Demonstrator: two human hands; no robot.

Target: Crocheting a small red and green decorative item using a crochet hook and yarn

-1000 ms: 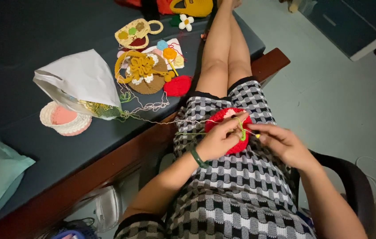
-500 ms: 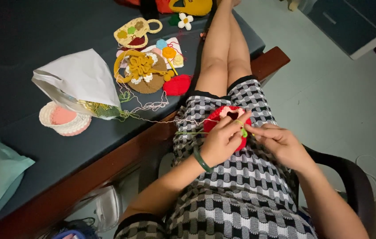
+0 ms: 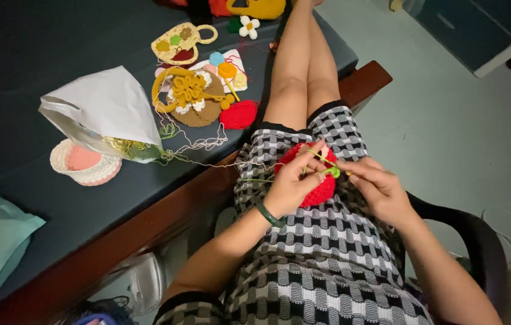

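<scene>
A red crocheted piece (image 3: 317, 191) rests on my lap over a black-and-white checked dress. My left hand (image 3: 292, 185) grips it from the left, with green yarn running over the fingers. My right hand (image 3: 374, 189) pinches a thin crochet hook (image 3: 325, 160) whose tip sits at a small green stitch on the piece's upper edge. A pale yarn strand (image 3: 207, 161) leads from my left hand across to the desk. A green bangle circles my left wrist.
The dark desk (image 3: 39, 60) on my left holds a white plastic bag (image 3: 108, 111) with yarn, a pink-and-white crocheted basket (image 3: 84, 164), a brown and yellow crocheted bag (image 3: 192, 99) and several small crocheted pieces. My legs stretch onto the desk. A black chair arm (image 3: 466, 232) curves at right.
My hands stay on the red piece with only small finger movements; the hook has shifted slightly at the green stitch. Nothing on the desk has moved.
</scene>
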